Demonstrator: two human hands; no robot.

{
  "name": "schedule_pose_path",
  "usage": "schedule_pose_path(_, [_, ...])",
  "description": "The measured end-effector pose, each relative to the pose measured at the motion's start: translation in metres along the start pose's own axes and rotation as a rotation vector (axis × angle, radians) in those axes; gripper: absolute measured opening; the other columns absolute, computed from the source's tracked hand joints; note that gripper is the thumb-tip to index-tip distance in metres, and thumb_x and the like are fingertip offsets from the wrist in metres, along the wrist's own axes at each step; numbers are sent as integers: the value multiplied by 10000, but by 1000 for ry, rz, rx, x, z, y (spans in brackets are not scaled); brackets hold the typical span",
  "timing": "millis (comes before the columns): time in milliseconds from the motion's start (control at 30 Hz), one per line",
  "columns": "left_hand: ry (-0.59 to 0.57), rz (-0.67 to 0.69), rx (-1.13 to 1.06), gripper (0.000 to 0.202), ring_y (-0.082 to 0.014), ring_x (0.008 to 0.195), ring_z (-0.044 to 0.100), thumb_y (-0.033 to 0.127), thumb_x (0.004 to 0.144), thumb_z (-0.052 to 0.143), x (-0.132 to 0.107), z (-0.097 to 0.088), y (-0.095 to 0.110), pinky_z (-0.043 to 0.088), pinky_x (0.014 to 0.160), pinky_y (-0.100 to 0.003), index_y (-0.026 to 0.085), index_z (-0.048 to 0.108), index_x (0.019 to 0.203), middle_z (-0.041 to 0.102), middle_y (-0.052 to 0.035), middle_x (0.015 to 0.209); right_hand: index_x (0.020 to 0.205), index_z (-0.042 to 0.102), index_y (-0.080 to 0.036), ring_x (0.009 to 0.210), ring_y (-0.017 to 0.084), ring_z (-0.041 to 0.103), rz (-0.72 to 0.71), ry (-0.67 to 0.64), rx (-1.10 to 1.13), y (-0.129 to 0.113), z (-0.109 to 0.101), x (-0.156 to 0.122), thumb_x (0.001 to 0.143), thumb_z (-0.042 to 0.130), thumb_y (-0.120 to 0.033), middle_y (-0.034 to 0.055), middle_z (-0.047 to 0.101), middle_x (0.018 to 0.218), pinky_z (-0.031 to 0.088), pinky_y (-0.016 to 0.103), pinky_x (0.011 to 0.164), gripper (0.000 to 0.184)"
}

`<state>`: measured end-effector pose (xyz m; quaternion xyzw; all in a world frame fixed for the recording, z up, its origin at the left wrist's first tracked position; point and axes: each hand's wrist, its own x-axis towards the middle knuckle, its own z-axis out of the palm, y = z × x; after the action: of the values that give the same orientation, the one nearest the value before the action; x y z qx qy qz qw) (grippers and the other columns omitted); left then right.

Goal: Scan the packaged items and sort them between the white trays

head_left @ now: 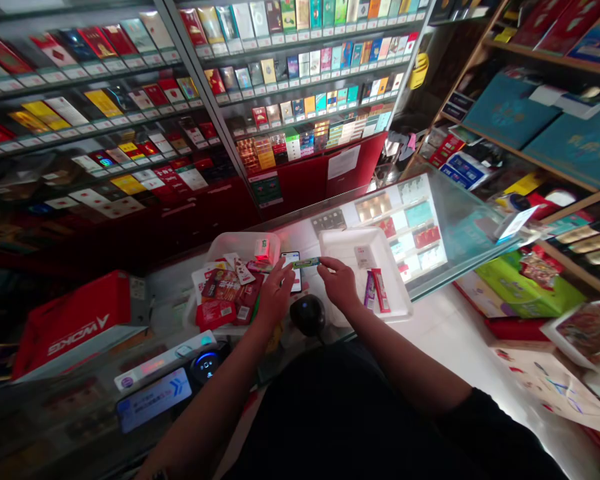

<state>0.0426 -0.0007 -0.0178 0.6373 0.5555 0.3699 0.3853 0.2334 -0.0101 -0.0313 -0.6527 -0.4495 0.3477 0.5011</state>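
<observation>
— Head view: what are the hands doing?
— Left hand [275, 297] and right hand [337, 283] pinch opposite ends of a small green pack [306, 263], held above the glass worktop [430, 220] between two white trays [353, 243].

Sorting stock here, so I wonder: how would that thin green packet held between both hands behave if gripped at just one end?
The green packet looks slim and flat, so probably light. It spans straight between the left hand and right hand without sagging, suggesting some stiffness. Its glossy wrapper may be a bit slippery.
</observation>
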Motion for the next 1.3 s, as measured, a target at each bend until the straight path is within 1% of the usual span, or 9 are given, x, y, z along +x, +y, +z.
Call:
schedule_pose_path(133, [-31,3,-8,669,-329,1647,285,676,1043,449,-16,-3,-17,215,1362,-498,225,652,1494,323,-92,1775,1293,809,-230,1480,319,552,-77,-112,-131,9,2,-6,942,673,-422,135,608,1571,390,514,1269,422])
schedule_pose_path(200, [-34,9,-2,741,-327,1667,223,735,1031,407,-24,-5,-24,168,1372,-472,229,617,1529,225,-74,1810,1336,789,-237,1549,323,470,-82,-166,-159,15,2,-8,963,656,-453,131,523,1648,323,520,1306,451])
schedule_pose_path(267, [-33,5,12,783,-324,1678,180,772,1017,381,-32,-6,-30,137,1377,-465,239,594,1551,184,-59,1821,1362,775,-259,1588,324,411,-81,-212,-159,22,0,-9,978,636,-488,109,458,1698,290,527,1320,468])
schedule_pose_path(467, [-73,13,55,824,-338,1690,112,792,1011,333,-48,-3,-39,107,1375,-492,236,581,1566,166,-72,1825,1366,771,-290,1637,309,311,-70,-244,-147,33,-4,-10,987,612,-565,61,394,1741,231,522,1339,495])
schedule_pose_path(600, [-40,63,84,802,-345,1687,125,768,1017,364,-49,0,-34,113,1373,-481,202,628,1520,271,-120,1792,1353,779,-266,1639,312,306,-50,-230,-168,33,-5,-13,990,608,-576,76,373,1750,233,522,1338,507])
schedule_pose_path(700, [-30,47,117,752,-339,1687,126,748,1018,394,-48,1,-33,111,1371,-489,216,670,1472,323,-117,1773,1312,801,-272,1635,312,315,-42,-211,-182,31,-6,-15,993,617,-578,73,384,1744,239,522,1337,479])
schedule_pose_path(933, [-28,19,159,784,-372,1688,87,767,1000,399,-51,4,-45,62,1364,-549,210,672,1480,155,-91,1824,1251,831,-260,1620,335,345,-32,-217,-199,31,-5,-19,989,633,-601,100,426,1720,254,527,1331,474])
schedule_pose_path(1133, [-38,23,198,815,-369,1691,64,800,991,368,-53,4,-44,35,1353,-583,226,664,1489,129,-87,1829,1263,828,-251,1618,343,348,-34,-244,-205,31,-5,-22,1003,606,-591,110,424,1720,256,535,1327,482])
schedule_pose_path(1300, [-4,45,172,840,-348,1693,67,831,972,389,-54,1,-39,56,1365,-534,234,653,1500,162,-81,1825,1273,822,-279,1622,321,345,-57,-243,-206,26,-3,-19,1005,604,-583,79,429,1719,260,528,1328,460])
